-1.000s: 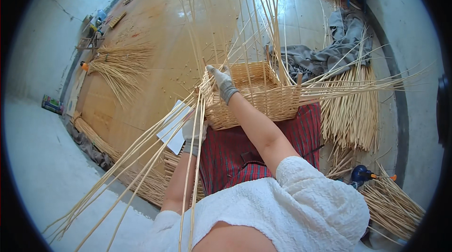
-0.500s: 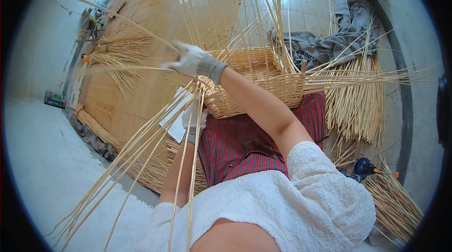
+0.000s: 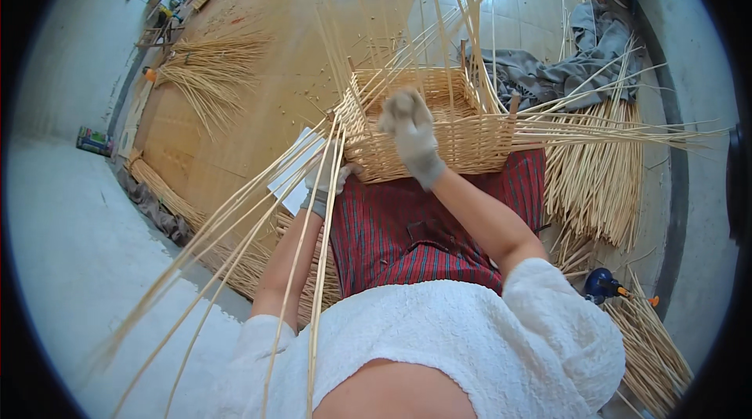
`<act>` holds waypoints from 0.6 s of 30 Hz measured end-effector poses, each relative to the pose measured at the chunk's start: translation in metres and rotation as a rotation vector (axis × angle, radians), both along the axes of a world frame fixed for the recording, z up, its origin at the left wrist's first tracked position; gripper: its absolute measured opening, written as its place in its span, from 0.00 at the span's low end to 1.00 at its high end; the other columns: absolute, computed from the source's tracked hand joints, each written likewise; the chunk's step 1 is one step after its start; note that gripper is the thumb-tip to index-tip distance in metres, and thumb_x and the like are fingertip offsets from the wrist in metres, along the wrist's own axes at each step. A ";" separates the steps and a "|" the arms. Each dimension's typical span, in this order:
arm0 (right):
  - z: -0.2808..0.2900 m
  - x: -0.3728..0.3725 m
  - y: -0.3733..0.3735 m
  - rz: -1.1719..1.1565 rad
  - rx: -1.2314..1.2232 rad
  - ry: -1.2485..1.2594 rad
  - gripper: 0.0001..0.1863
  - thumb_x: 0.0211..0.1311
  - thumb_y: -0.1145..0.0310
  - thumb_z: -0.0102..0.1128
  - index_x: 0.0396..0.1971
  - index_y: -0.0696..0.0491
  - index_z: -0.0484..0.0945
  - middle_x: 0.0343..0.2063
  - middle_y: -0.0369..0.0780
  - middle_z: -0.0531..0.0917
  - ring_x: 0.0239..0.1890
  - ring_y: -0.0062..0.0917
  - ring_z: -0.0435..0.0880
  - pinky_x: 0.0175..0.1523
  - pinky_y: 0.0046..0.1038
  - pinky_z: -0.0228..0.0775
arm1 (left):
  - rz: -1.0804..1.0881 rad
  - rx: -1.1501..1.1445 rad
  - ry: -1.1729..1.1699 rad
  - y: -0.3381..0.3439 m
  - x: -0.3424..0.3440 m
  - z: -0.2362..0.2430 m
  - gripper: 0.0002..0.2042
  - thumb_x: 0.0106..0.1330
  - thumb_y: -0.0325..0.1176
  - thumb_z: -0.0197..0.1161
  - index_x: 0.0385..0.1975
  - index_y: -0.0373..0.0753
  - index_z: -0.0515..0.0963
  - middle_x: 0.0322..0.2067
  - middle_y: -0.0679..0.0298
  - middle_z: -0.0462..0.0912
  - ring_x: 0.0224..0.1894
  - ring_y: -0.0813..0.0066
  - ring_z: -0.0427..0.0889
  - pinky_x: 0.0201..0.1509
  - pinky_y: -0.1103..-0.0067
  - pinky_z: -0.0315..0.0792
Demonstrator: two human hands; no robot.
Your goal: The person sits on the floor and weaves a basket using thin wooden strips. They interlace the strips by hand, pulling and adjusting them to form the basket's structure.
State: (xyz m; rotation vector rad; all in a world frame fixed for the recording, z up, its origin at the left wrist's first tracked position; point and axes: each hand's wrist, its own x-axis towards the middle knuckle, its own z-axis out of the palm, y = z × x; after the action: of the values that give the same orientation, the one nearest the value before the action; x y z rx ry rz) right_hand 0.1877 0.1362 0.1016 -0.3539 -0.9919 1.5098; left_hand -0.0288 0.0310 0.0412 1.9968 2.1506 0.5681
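Observation:
A pale wicker basket, rectangular and part woven, rests on the red striped cloth over my lap. Long willow rods fan out from its left corner, and others rise from its far side. My left hand, in a white glove, grips the basket's near left corner, partly behind the rods. Over the near wall is my gloved right hand, its fingers curled closed and somewhat blurred. Whatever it may hold cannot be made out.
Bundles of rods lie at the right, the far left and the lower right. A grey cloth lies beyond the basket. White paper is beside my left hand. A blue-and-orange tool sits near my right elbow.
My right hand has swung from the rods left of the basket rightward to its near wall, and its fingers have curled in. My left hand stays at the corner.

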 end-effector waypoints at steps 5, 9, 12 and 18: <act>-0.046 0.052 -0.022 -0.149 -0.202 0.063 0.09 0.80 0.63 0.51 0.45 0.52 0.74 0.37 0.39 0.82 0.34 0.28 0.83 0.48 0.39 0.82 | -0.002 0.147 -0.140 -0.002 0.053 0.059 0.29 0.59 0.46 0.73 0.57 0.40 0.76 0.48 0.51 0.85 0.52 0.55 0.83 0.51 0.63 0.78; -0.036 0.064 -0.035 -0.104 -0.289 -0.024 0.06 0.74 0.70 0.60 0.45 0.55 0.78 0.34 0.38 0.84 0.38 0.26 0.87 0.45 0.27 0.83 | 0.079 0.211 -0.075 0.017 0.081 0.049 0.26 0.63 0.37 0.73 0.60 0.37 0.75 0.48 0.50 0.85 0.50 0.53 0.84 0.55 0.66 0.77; -0.051 0.109 0.017 -0.227 -0.273 -0.318 0.06 0.68 0.73 0.67 0.42 0.54 0.82 0.35 0.35 0.86 0.38 0.22 0.87 0.40 0.23 0.82 | 0.126 0.014 -0.429 0.039 0.047 0.019 0.28 0.62 0.31 0.73 0.63 0.35 0.73 0.51 0.53 0.86 0.51 0.59 0.85 0.57 0.69 0.76; -0.062 0.122 0.025 -0.300 -0.427 -0.258 0.13 0.64 0.71 0.73 0.45 0.49 0.80 0.36 0.34 0.87 0.38 0.21 0.87 0.37 0.22 0.79 | 0.101 -0.218 -0.633 0.064 0.072 0.062 0.26 0.70 0.36 0.67 0.66 0.35 0.70 0.51 0.49 0.85 0.42 0.63 0.89 0.43 0.73 0.85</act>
State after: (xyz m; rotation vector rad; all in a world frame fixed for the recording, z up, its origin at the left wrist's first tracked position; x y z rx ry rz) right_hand 0.3095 0.1611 0.0397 -0.9791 -0.7632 1.4125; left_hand 0.0429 0.0955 0.1030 1.3572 1.8240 0.8073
